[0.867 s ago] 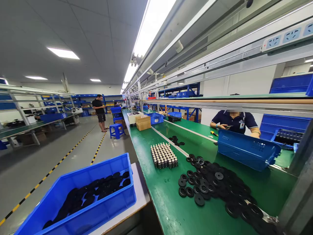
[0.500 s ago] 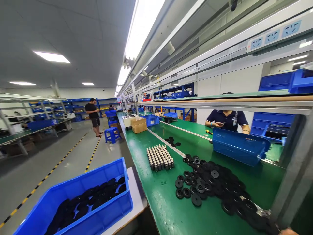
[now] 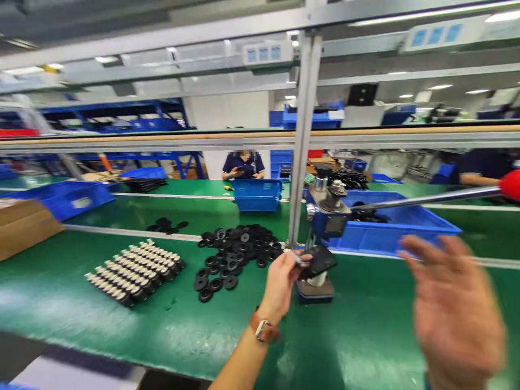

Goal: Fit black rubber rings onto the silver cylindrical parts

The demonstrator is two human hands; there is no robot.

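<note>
My left hand [image 3: 282,279], with a brown-strapped watch on the wrist, reaches to a hand lever press [image 3: 333,208] on the green bench. Its fingers are closed around a small silvery piece [image 3: 299,260], blurred, beside a dark flat plate [image 3: 323,262] over the press base [image 3: 316,292]. I cannot tell whether the plate is held too. My right hand [image 3: 457,309] is raised in the air, smeared by motion, fingers apart and holding nothing. It is below the press's lever [image 3: 430,196], which ends in a red knob [image 3: 512,185]. Black discs [image 3: 231,265] lie heaped left of the press.
Rows of white-topped dark cylinders [image 3: 136,268] stand on the bench at left, near a cardboard box [image 3: 28,227]. A blue bin [image 3: 402,216] sits behind the press, beside a metal post [image 3: 303,141]. Across the bench, a person [image 3: 244,164] sits behind another blue bin [image 3: 258,196].
The view has swung right, bringing the press and both my hands into sight. Before, only a bit of a hand showed at the lower right edge. The left hand now reaches the press.
</note>
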